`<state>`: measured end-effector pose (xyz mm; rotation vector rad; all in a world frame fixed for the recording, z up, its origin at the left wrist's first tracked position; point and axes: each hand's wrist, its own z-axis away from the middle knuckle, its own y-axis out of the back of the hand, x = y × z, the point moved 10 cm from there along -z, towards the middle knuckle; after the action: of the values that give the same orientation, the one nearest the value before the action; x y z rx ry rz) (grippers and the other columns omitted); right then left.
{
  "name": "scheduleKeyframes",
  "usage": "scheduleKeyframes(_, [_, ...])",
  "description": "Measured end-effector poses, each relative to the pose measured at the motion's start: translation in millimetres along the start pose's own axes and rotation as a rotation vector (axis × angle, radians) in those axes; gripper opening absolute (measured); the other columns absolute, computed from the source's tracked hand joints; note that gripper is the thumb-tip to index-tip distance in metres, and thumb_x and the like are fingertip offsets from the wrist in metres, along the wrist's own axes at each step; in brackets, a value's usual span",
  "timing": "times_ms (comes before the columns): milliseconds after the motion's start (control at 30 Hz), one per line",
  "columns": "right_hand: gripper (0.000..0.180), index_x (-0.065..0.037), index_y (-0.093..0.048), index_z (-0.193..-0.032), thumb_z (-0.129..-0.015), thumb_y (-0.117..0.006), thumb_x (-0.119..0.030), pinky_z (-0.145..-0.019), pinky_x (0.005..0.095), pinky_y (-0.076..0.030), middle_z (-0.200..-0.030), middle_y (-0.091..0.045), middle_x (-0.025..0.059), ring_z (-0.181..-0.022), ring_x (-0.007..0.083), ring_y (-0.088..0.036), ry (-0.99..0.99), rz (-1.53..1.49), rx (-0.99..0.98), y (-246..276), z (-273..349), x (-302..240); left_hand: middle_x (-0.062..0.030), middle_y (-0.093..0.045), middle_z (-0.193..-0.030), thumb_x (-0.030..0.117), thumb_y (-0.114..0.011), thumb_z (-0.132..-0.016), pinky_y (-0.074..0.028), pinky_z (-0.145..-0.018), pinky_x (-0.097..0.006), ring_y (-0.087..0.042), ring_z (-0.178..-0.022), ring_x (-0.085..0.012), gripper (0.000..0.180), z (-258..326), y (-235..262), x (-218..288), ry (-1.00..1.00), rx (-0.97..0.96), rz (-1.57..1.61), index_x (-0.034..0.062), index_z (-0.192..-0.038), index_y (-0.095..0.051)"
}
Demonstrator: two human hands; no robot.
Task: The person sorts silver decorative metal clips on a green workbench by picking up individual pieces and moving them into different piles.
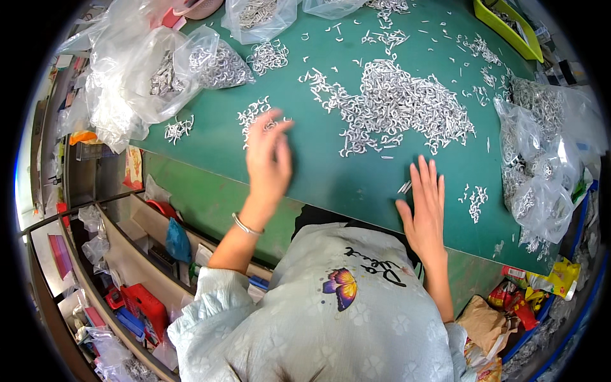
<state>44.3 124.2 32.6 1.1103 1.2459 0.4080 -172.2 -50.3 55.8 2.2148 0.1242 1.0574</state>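
Small silvery curved metal pieces [407, 105] lie in a large loose heap at the middle of the green tabletop [331, 184]. My left hand [270, 156] hovers by a smaller pile of the same pieces [252, 111] to the left. Its fingers are bent and apart, slightly blurred, and no piece shows between them. Flat on the table near the front edge rests my right hand [425, 204], its fingers stretched out and its thumb spread. Just left of that hand lie a few thin straight pieces [404, 187]. Another little cluster [476, 202] sits to its right.
Clear plastic bags with metal pieces stand at the far left [219, 63], far middle [259, 16] and right [541, 172]. A yellow-green tray [509, 28] is at the far right corner. Below left, open drawers [146, 267] hold odds and ends. Snack packets [515, 299] lie below right.
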Motion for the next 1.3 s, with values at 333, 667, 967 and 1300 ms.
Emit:
scheduleKeyframes(333, [0.057,-0.001,-0.047,-0.139,-0.087,-0.065,-0.016,-0.115,0.0591,-0.018,-0.148,-0.043,0.0096,-0.141,0.0305,-0.034,0.140,0.083,-0.279,-21,-3,-18,-0.0106,-0.033,-0.153,0.010,-0.065,-0.086,-0.024,-0.103,-0.072,-0.026,-0.142,-0.0379,0.047,38,-103,62,-0.180,-0.500,-0.249,0.0092,-0.131,-0.056])
scheduleKeyframes(667, [0.043,0.000,-0.055,-0.130,-0.089,-0.061,-0.008,-0.114,0.0564,-0.020,-0.141,-0.051,0.0104,-0.139,0.0309,-0.038,0.168,-0.028,-0.184,-5,-13,-8,-0.0113,-0.030,-0.154,0.010,-0.064,-0.086,-0.023,-0.101,-0.076,-0.023,-0.141,-0.0442,0.039,39,-105,66,-0.205,-0.527,-0.232,0.0067,-0.124,-0.060])
scheduleKeyframes(967, [0.027,-0.001,-0.066,-0.112,-0.085,-0.063,-0.002,-0.106,0.0444,-0.033,-0.121,-0.061,0.0108,-0.119,0.0313,-0.053,0.006,-0.098,0.153,23,-13,17,-0.0061,-0.053,-0.112,0.009,-0.072,-0.079,-0.034,-0.087,-0.044,-0.049,-0.106,-0.0270,0.024,39,-130,106,-0.258,-0.448,0.023,0.0103,-0.102,-0.064])
scheduleKeyframes(1300, [0.020,0.002,-0.067,-0.104,-0.085,-0.060,0.003,-0.095,0.0393,-0.045,-0.109,-0.064,0.0144,-0.107,0.0319,-0.058,-0.109,-0.303,0.329,33,11,47,-0.0063,-0.064,-0.085,0.001,-0.064,-0.089,-0.049,-0.066,-0.028,-0.061,-0.074,-0.0165,0.004,43,-146,82,0.348,-0.894,0.728,0.0017,-0.092,-0.063])
